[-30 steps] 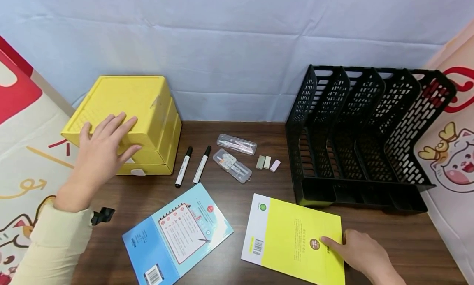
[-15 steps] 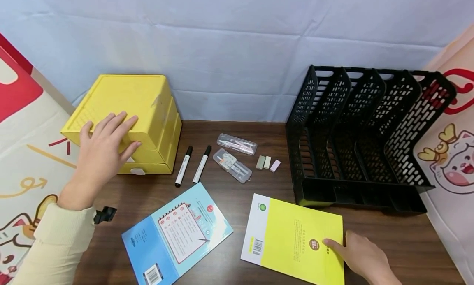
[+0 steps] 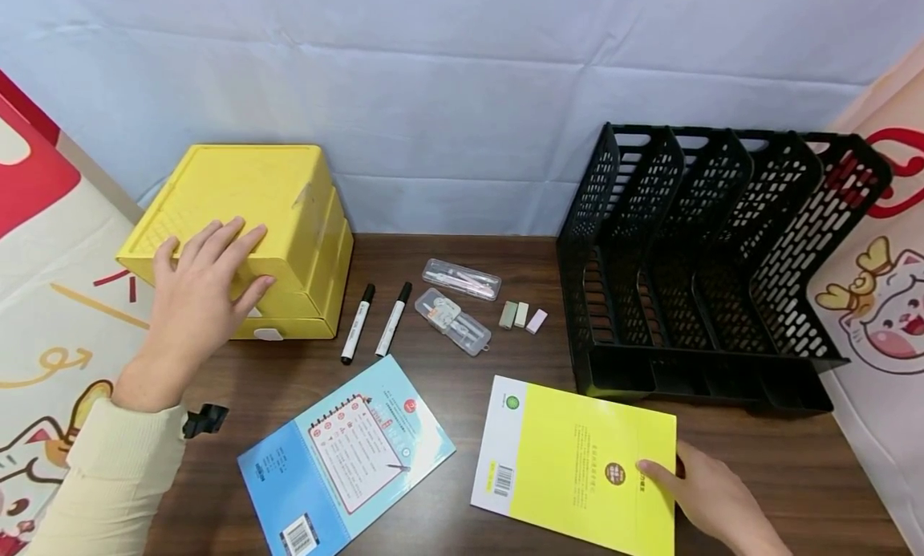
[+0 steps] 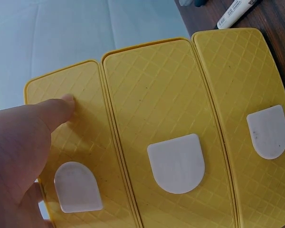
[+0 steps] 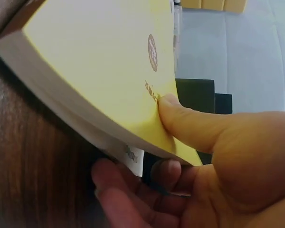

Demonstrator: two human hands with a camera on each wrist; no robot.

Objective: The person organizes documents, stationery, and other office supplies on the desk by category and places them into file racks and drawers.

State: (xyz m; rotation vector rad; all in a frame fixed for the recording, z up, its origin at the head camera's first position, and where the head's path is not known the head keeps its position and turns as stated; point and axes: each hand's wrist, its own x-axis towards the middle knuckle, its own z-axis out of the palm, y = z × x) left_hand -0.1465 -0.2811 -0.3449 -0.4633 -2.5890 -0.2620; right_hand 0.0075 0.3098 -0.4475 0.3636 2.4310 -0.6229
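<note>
My left hand (image 3: 200,303) rests on the near upper edge of a yellow drawer box (image 3: 249,191), its fingers spread over the top and its thumb on the front. White tabs (image 4: 176,163) mark the drawer fronts in the left wrist view. At lower right, my right hand (image 3: 718,496) pinches the right edge of a thick yellow book (image 3: 563,452). The right wrist view has the thumb on the cover (image 5: 99,57) and fingers below the page edges, with that side of the book tilted up off the table. Left of it lies a blue notebook (image 3: 346,460).
A black mesh file organizer (image 3: 711,351) stands at back right. Two markers (image 3: 357,327), a clear pencil-lead case (image 3: 462,281), another clear case (image 3: 452,323) and small erasers (image 3: 520,316) lie mid-table. A pale cloth (image 3: 462,107) hangs behind.
The right edge of the yellow book has risen slightly and shifted right in my right hand. My left hand stays on the drawer box.
</note>
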